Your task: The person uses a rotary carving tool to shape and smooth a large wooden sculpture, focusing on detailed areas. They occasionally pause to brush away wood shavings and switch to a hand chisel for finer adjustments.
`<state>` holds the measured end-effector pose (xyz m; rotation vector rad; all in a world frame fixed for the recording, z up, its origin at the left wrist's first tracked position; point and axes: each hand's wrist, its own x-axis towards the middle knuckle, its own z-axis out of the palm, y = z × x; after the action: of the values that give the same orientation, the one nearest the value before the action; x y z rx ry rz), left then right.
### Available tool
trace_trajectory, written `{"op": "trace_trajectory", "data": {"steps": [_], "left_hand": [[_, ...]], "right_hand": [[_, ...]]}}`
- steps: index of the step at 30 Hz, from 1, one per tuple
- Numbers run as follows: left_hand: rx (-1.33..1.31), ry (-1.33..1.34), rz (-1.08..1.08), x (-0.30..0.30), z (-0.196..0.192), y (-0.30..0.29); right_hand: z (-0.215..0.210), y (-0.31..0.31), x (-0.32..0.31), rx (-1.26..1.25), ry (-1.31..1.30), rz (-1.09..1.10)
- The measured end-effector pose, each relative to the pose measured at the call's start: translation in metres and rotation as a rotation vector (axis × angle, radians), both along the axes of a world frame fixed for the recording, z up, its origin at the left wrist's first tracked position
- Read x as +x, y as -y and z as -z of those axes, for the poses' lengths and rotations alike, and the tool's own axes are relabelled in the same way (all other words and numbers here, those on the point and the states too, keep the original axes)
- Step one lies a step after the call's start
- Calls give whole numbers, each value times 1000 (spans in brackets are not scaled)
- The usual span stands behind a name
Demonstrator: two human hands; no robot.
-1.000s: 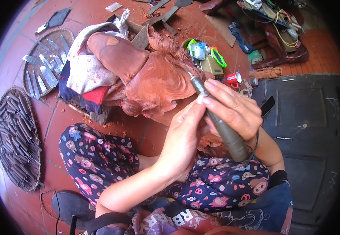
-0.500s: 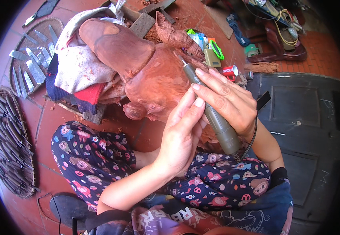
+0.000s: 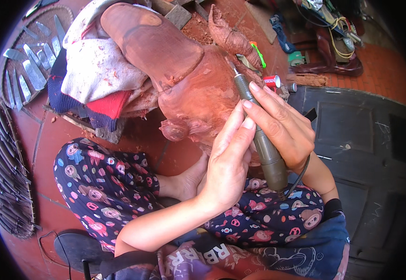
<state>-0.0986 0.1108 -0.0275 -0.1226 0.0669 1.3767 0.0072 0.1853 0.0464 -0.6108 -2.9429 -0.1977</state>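
Observation:
A reddish-brown wood carving lies before my crossed legs, with a smooth rounded end at the far left and a twisted, horn-like piece at its far side. My right hand is closed round an olive-green rotary tool, whose thin metal tip points up and away over the carving. My left hand presses against the tool's near side, fingers and thumb together, its fingertips close to the right ones. Whether the tip touches the wood is hard to tell. A cord leaves the tool's lower end.
White, red and navy cloths pad the carving's left side. At the left are a round tray of flat metal blades and a basket of dark-handled tools. A dark panelled door lies at the right, near a red can.
The view has shifted, so the carving and both hands appear farther right. The colourful items behind the carving are now mostly hidden. Both hands keep the same hold on the rotary tool.

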Motion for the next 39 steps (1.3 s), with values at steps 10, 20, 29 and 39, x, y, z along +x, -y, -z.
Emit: {"op": "trace_trajectory", "data": {"steps": [10, 20, 29, 39], "left_hand": [[4, 101, -45, -4, 4, -2], [-141, 145, 78, -20, -7, -11], [-91, 215, 55, -11, -6, 6], [-102, 118, 42, -12, -11, 7]], "right_hand": [[-4, 5, -15, 32, 34, 61], [-14, 15, -39, 44, 149, 204], [-12, 22, -25, 65, 119, 125], [-18, 25, -28, 36, 123, 151]]}}
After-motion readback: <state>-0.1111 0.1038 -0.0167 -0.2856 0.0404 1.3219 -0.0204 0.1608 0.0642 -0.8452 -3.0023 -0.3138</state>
